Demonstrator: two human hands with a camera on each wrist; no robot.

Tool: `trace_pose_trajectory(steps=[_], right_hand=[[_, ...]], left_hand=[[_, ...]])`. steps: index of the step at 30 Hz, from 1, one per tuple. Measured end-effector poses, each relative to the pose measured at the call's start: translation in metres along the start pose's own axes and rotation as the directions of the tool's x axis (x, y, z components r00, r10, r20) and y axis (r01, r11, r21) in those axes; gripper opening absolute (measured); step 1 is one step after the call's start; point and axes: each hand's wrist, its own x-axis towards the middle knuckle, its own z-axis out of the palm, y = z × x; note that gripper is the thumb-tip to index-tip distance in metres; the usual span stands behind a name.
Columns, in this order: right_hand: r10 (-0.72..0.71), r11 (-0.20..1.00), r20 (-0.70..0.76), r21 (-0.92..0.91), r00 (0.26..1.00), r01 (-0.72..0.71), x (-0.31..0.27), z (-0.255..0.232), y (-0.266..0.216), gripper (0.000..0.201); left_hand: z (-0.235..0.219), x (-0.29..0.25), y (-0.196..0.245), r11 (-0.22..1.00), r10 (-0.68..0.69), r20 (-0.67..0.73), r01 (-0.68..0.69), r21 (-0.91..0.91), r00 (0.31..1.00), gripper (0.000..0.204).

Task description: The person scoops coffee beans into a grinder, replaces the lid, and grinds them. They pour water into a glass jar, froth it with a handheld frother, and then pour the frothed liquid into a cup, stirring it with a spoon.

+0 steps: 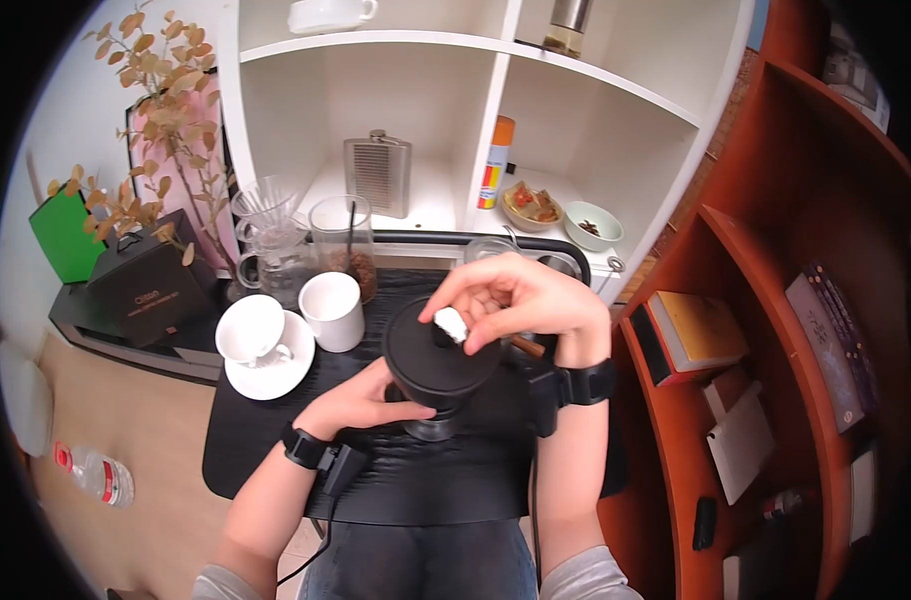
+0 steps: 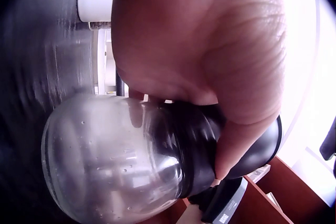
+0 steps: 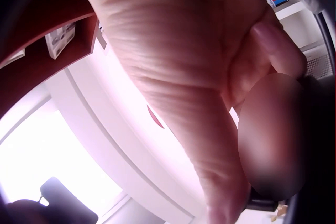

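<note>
A black-topped device [image 1: 425, 368] with a clear glass base [image 2: 105, 155] is held over the black table. My left hand [image 1: 350, 405] grips its black neck [image 2: 197, 148], the thumb lying along the near side; droplets show inside the glass. Above the round top, my right hand [image 1: 520, 298] pinches a small white piece [image 1: 450, 324] between thumb and bent fingers. In the right wrist view the palm of the right hand [image 3: 178, 66] fills the middle, and the white piece cannot be seen there.
Left on the black table [image 1: 375, 485] are a white cup [image 1: 250, 330] on a saucer [image 1: 280, 380], a white mug [image 1: 332, 312] and glassware [image 1: 275, 250]. Behind stands a white shelf [image 1: 395, 45] with a flask [image 1: 377, 175] and bowls [image 1: 592, 226]. A red-brown bookcase [image 1: 665, 440] is at right.
</note>
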Motion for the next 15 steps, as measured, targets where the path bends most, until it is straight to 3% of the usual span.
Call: trace_pose_trajectory(steps=[1, 3, 9, 11, 12, 14, 15], right_hand=[[-0.027, 0.999, 0.014, 0.02, 1.0, 0.027, 0.001, 0.0, 0.001, 0.034], [-0.058, 0.997, -0.005, 0.054, 0.998, 0.058, 0.003, 0.003, 0.003, 0.035], [0.048, 0.997, -0.107, -0.057, 0.993, -0.054, 0.001, 0.014, -0.014, 0.022], [-0.022, 0.964, -0.161, -0.266, 0.987, -0.022, 0.001, 0.018, -0.018, 0.024], [-0.018, 0.965, -0.168, -0.262, 0.986, -0.026, 0.002, 0.02, -0.019, 0.024], [-0.161, 0.869, -0.233, -0.494, 0.959, 0.026, 0.005, 0.025, -0.019, 0.038], [-0.155, 0.873, -0.235, -0.487, 0.96, 0.022, 0.005, 0.028, -0.023, 0.038]], left_hand=[[0.0, 0.001, -0.006, 0.998, 0.058, 0.012, -0.057, -0.031, 0.998, 0.067], [-0.001, 0.0, -0.003, 0.999, -0.006, 0.002, 0.006, 0.052, 1.0, 0.07], [-0.002, 0.0, -0.008, 1.0, -0.01, 0.004, 0.01, 0.024, 1.0, 0.076], [-0.001, 0.0, -0.007, 1.0, -0.024, 0.021, 0.024, -0.008, 1.0, 0.077], [0.0, 0.0, -0.007, 0.998, -0.034, 0.032, 0.036, -0.042, 0.999, 0.079], [0.0, 0.0, -0.009, 1.0, -0.027, 0.031, 0.027, -0.014, 0.999, 0.078], [0.0, 0.0, -0.009, 1.0, -0.013, 0.022, 0.012, 0.017, 1.0, 0.078]])
